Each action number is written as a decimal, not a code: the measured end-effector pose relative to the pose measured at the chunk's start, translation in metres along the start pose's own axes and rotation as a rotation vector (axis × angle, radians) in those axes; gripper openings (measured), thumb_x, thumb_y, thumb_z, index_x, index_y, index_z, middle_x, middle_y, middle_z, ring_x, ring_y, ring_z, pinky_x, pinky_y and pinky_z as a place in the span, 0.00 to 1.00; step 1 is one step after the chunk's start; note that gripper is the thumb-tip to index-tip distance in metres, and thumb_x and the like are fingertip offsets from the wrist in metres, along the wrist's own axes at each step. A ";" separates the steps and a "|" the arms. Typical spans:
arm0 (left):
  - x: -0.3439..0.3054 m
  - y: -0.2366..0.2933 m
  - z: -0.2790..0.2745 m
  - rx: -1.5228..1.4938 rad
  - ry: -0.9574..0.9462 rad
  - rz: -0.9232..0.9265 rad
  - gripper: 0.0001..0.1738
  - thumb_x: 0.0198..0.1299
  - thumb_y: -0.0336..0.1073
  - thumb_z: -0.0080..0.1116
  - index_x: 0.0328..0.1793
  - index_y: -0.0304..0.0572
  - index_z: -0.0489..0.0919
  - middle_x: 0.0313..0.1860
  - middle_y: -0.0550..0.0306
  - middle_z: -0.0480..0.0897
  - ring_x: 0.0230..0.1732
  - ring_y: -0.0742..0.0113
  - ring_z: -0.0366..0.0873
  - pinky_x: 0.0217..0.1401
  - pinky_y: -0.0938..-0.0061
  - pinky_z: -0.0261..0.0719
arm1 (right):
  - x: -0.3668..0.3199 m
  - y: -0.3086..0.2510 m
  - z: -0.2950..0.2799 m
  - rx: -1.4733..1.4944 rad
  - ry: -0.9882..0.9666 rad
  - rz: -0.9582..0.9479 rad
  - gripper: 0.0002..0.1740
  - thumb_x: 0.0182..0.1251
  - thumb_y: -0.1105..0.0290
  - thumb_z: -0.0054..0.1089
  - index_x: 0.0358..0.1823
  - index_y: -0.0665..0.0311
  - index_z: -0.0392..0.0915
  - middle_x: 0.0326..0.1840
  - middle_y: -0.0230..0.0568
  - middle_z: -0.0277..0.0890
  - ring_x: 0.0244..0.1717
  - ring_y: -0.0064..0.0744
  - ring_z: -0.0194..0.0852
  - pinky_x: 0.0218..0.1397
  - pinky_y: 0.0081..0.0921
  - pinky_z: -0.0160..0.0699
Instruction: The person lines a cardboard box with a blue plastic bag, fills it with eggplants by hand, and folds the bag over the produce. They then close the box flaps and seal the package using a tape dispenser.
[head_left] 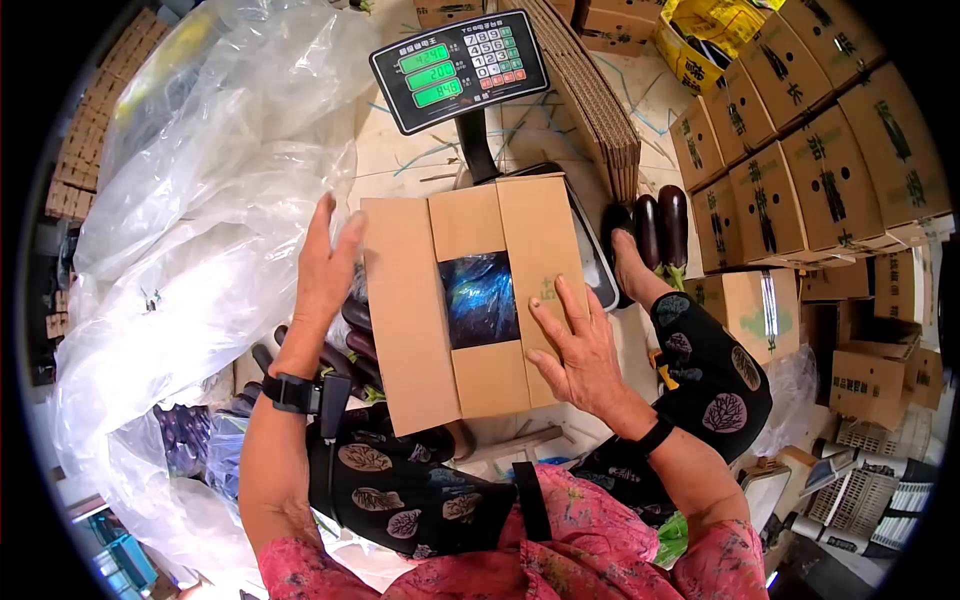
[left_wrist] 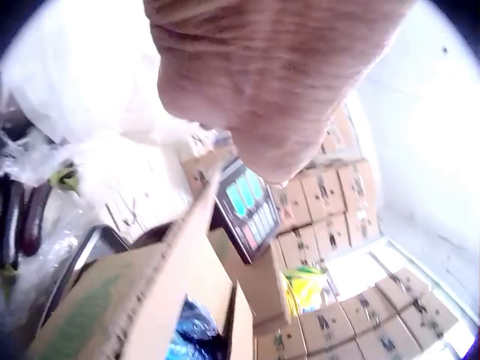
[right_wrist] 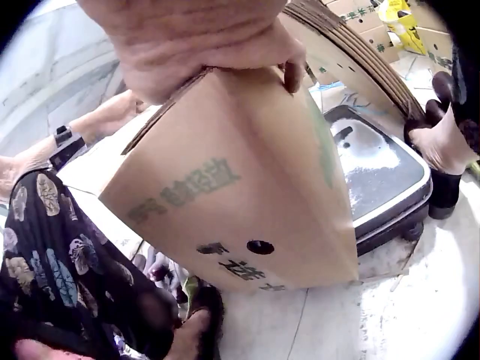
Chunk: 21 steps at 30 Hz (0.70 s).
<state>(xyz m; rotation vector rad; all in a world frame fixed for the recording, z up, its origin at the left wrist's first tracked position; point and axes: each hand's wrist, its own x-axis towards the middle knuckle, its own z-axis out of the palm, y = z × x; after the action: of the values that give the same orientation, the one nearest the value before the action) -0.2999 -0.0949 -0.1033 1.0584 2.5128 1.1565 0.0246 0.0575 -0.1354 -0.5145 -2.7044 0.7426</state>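
Observation:
An upright cardboard box (head_left: 466, 385) has its flaps spread, and dark shiny plastic (head_left: 480, 298) shows through the gap between them. On the right flap rests my right hand (head_left: 580, 345), fingers spread; the right wrist view shows it (right_wrist: 202, 45) over the box's top edge. My left hand (head_left: 328, 262) is raised beside the left flap, fingers extended, apart from the box. Behind the box stands a scale display (head_left: 460, 70) with lit green readouts. Part of the scale's platform (right_wrist: 382, 176) shows beside the box.
Clear plastic sheeting (head_left: 210, 220) covers the left side. Eggplants (head_left: 674, 225) lie near a foot at the right, others (head_left: 360, 345) left of the box. Flattened cardboard (head_left: 590, 90) leans behind; printed boxes (head_left: 830, 180) are stacked at the right, near a yellow bag (head_left: 695, 45).

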 end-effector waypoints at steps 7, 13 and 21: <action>-0.030 0.071 0.054 -0.609 -0.263 0.012 0.45 0.73 0.53 0.46 0.83 0.30 0.42 0.83 0.38 0.48 0.83 0.52 0.45 0.82 0.64 0.43 | -0.001 0.002 0.004 -0.011 -0.008 -0.003 0.36 0.62 0.58 0.66 0.72 0.55 0.67 0.81 0.53 0.49 0.74 0.74 0.47 0.74 0.59 0.53; -0.019 0.046 0.090 -0.303 -0.242 0.199 0.51 0.68 0.57 0.53 0.84 0.38 0.42 0.84 0.36 0.44 0.84 0.45 0.40 0.81 0.54 0.42 | 0.000 -0.001 0.009 -0.011 0.006 0.015 0.37 0.62 0.60 0.65 0.73 0.58 0.65 0.81 0.54 0.48 0.74 0.73 0.46 0.74 0.59 0.54; -0.025 0.050 0.135 0.572 -0.051 0.405 0.44 0.64 0.63 0.54 0.79 0.45 0.61 0.80 0.35 0.54 0.81 0.38 0.46 0.76 0.45 0.48 | -0.001 -0.002 0.009 -0.058 0.009 0.023 0.37 0.64 0.62 0.63 0.73 0.63 0.63 0.81 0.53 0.47 0.74 0.71 0.46 0.70 0.58 0.56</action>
<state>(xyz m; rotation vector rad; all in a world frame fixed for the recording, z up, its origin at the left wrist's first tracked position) -0.1971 -0.0091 -0.1623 1.7670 2.7314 0.4527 0.0216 0.0514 -0.1423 -0.5626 -2.7229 0.6672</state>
